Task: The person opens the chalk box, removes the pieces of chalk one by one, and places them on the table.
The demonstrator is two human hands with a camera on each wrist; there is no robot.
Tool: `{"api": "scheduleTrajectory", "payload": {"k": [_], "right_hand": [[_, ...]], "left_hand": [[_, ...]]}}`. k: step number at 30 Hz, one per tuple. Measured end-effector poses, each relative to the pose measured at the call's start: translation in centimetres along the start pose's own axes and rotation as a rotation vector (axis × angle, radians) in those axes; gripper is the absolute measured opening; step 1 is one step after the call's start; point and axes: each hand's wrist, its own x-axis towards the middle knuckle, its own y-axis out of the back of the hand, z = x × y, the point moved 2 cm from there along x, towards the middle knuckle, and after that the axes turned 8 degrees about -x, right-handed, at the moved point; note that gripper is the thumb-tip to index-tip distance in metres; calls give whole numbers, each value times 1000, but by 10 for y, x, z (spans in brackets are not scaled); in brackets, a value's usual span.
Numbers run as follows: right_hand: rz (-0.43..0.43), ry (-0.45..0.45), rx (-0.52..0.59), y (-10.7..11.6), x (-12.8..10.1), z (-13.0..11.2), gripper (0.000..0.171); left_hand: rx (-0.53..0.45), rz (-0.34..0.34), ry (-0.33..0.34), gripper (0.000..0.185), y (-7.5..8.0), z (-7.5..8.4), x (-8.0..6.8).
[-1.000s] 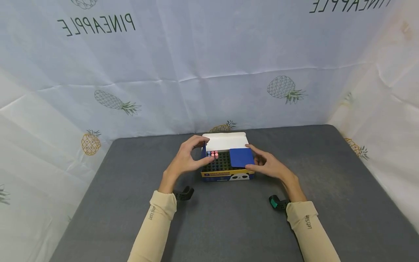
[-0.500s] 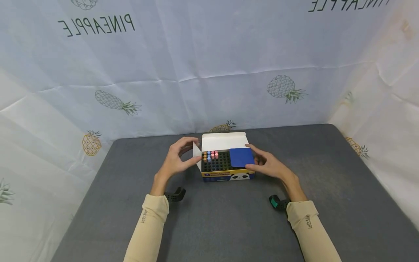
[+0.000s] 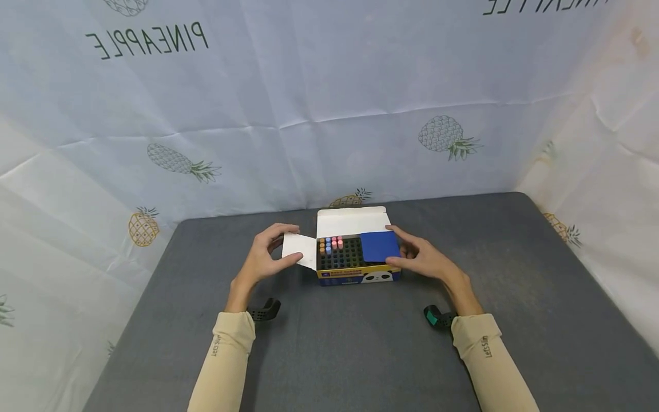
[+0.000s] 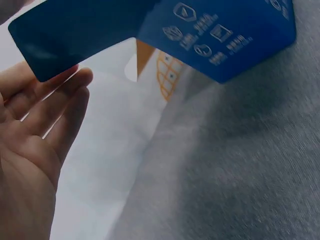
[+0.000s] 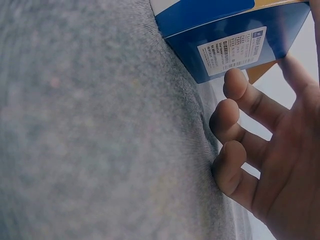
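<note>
A blue-and-yellow cardboard box (image 3: 355, 278) with a panda print stands on the table, its white lid (image 3: 353, 221) raised at the back. Inside, a black slotted tray (image 3: 353, 252) holds several round-ended marker-like sticks (image 3: 328, 245) in orange, blue and pink at the left. My left hand (image 3: 264, 257) holds the left flap (image 3: 300, 249) by its edges between thumb and fingers, white side up. In the left wrist view, the flap's blue underside (image 4: 75, 40) shows. My right hand (image 3: 424, 257) grips the box's right end, thumb in front, index finger behind; a blue flap (image 3: 380, 246) covers the tray's right part.
The box stands near the back of a grey table (image 3: 355, 349). Behind it hangs a white cloth (image 3: 309, 160) printed with pineapples. Black bands (image 3: 265, 309) sit at both wrists. A white label (image 5: 232, 50) is on the box's right end.
My left hand has moved left and swung the left flap outward and down from upright. More orange and blue stick ends now show. My right hand has stayed at the box's right end.
</note>
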Motion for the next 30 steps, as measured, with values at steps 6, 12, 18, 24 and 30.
{"api": "scheduleTrajectory", "payload": {"k": [6, 12, 18, 24, 30], "right_hand": [[-1, -1, 5, 0, 0, 0, 81], [-1, -3, 9, 1, 0, 0, 81], [-1, 3, 14, 0, 0, -1, 81], [6, 14, 16, 0, 1, -1, 81], [4, 7, 8, 0, 1, -1, 81]], "left_hand": [[72, -25, 43, 56, 1, -10, -5], [181, -46, 90, 64, 1, -19, -9], [228, -96, 120, 69, -5, -26, -12], [173, -169, 123, 70, -18, -25, -9], [43, -218, 133, 68, -28, -25, -7]]}}
